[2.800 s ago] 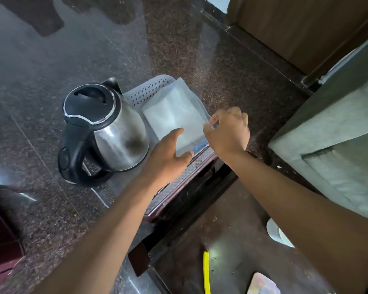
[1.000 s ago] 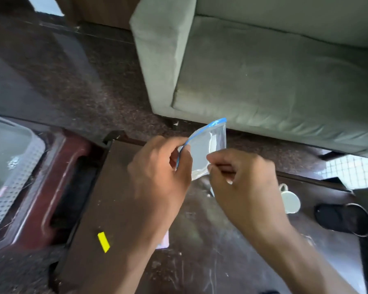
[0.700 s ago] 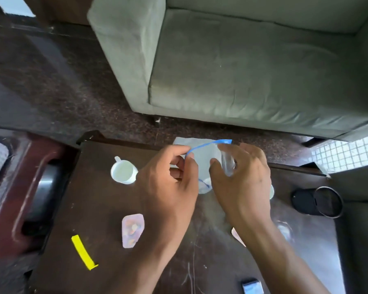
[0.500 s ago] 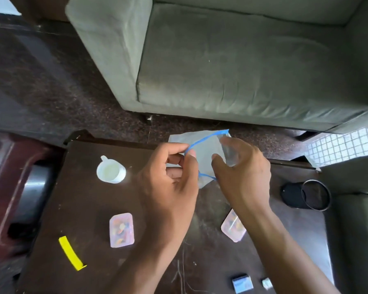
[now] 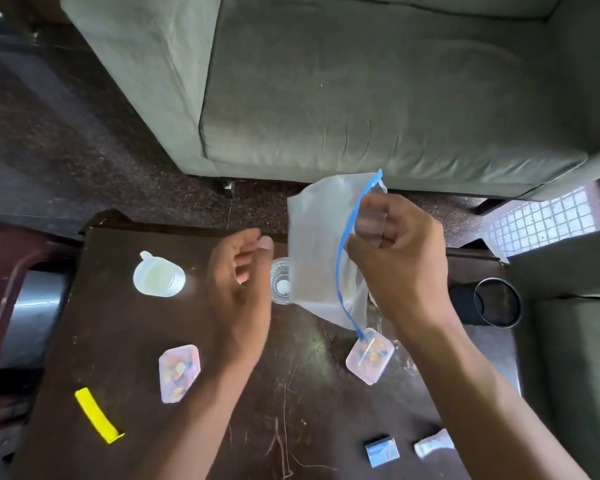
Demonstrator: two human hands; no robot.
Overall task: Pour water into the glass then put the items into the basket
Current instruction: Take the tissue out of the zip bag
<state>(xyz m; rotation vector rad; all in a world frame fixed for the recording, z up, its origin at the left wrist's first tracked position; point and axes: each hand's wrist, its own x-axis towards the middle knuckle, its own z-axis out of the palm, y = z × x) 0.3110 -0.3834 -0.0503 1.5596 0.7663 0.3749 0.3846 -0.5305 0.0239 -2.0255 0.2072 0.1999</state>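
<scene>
My right hand [image 5: 394,252] grips a clear zip bag [image 5: 317,251] by its blue-edged mouth, and the bag hangs over the dark table [image 5: 118,341]. My left hand [image 5: 241,282] hovers just left of the bag with its fingers loosely apart and nothing in it. A small clear glass [image 5: 280,280] stands on the table between my hands, partly hidden by the bag. A white measuring cup [image 5: 158,277] with pale liquid stands further left. Two pink pill boxes lie on the table, one [image 5: 179,372] under my left forearm's left side and one [image 5: 369,356] below the bag.
A yellow strip [image 5: 97,415] lies at the table's front left. A small dark box [image 5: 381,450] and a white wrapper [image 5: 432,445] lie at the front right. A black mesh cup [image 5: 487,301] lies on its side at the right edge. A grey-green sofa [image 5: 361,81] stands behind the table.
My view swung from the basket and kettle to the table. My left hand let go of the bag's mouth and drew away left; my right hand keeps hold of the bag.
</scene>
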